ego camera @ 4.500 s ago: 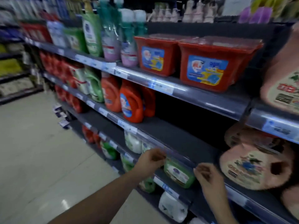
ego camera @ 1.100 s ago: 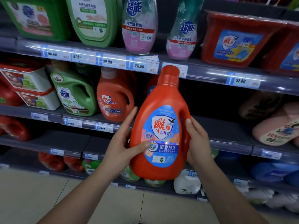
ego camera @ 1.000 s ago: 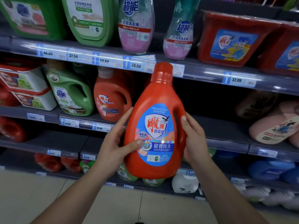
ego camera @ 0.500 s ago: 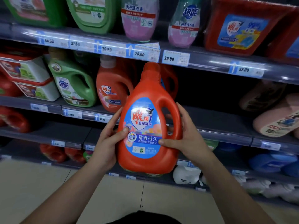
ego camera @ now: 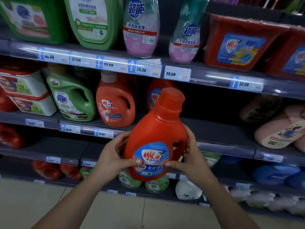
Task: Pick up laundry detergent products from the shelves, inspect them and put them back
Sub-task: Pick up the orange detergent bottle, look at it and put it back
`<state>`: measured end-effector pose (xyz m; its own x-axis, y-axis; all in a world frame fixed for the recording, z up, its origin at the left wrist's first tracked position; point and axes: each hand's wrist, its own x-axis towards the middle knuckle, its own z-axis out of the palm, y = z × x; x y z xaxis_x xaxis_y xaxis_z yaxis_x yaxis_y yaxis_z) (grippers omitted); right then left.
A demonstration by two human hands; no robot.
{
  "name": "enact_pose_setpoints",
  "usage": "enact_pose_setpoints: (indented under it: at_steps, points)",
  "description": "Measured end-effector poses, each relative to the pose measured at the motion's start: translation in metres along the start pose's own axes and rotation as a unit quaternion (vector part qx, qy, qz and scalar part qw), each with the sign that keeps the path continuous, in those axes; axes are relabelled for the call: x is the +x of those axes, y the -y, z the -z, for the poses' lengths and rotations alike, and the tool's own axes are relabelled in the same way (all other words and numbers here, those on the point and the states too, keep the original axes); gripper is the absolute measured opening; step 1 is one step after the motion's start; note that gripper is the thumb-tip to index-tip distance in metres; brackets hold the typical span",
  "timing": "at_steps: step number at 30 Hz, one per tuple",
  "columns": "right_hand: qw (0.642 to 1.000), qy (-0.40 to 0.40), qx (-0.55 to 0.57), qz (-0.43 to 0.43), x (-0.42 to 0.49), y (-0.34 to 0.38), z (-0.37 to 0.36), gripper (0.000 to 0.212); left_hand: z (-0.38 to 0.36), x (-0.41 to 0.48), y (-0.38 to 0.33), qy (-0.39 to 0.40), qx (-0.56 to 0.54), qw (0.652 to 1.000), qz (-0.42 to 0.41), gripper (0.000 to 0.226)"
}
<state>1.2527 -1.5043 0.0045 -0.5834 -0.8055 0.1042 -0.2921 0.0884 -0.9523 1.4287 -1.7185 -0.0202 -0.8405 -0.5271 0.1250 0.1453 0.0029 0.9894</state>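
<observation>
An orange detergent bottle (ego camera: 155,129) with a blue and red label hangs in front of the shelves, tilted so its cap leans away from me toward the shelf. My left hand (ego camera: 113,156) grips its lower left side, thumb on the label. My right hand (ego camera: 189,156) grips the lower right side by the handle, thumb also on the label. Behind it, the middle shelf (ego camera: 206,129) holds two more orange bottles (ego camera: 115,101) and a green jug (ego camera: 72,98).
The top shelf carries green tubs (ego camera: 94,20), two pink-bottomed bottles (ego camera: 142,27) and red pod boxes (ego camera: 239,43). Pink refill pouches (ego camera: 280,129) lie at right on the middle shelf. Lower shelves hold red, green, white and blue bottles. Tiled floor (ego camera: 33,204) lies below.
Since the earliest frame I have taken the orange bottle off the shelf. In the last half second both hands slid lower on it and its top tipped away toward the shelf.
</observation>
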Motion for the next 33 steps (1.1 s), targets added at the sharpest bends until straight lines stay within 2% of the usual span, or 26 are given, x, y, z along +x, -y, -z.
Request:
enact_pose_setpoints:
  at_steps: [5, 9, 18, 21, 25, 33]
  points:
    - [0.989, -0.059, -0.135, 0.024, -0.002, -0.005, 0.001, 0.110, 0.000, 0.014, 0.008, -0.001, 0.042, 0.998, -0.037, 0.084]
    - [0.978, -0.084, -0.185, 0.039, 0.007, -0.009, 0.004, 0.109, 0.002, 0.031, 0.017, 0.003, 0.056, 0.997, -0.046, 0.086]
    - [0.961, -0.118, -0.250, 0.027, 0.055, -0.029, 0.011, 0.109, 0.001, 0.082, 0.032, 0.000, 0.159, 0.986, -0.045, 0.080]
    - [0.953, -0.142, -0.265, 0.045, 0.076, -0.044, 0.013, 0.116, 0.001, 0.102, 0.040, -0.004, 0.183, 0.982, -0.050, 0.079]
    - [0.946, -0.158, -0.274, 0.065, 0.105, -0.064, 0.019, 0.125, -0.003, 0.131, 0.052, -0.019, 0.194, 0.980, -0.049, 0.078]
    - [0.951, -0.158, -0.245, 0.101, 0.151, -0.081, 0.050, 0.113, -0.006, 0.184, 0.075, -0.039, 0.165, 0.984, -0.058, 0.087]
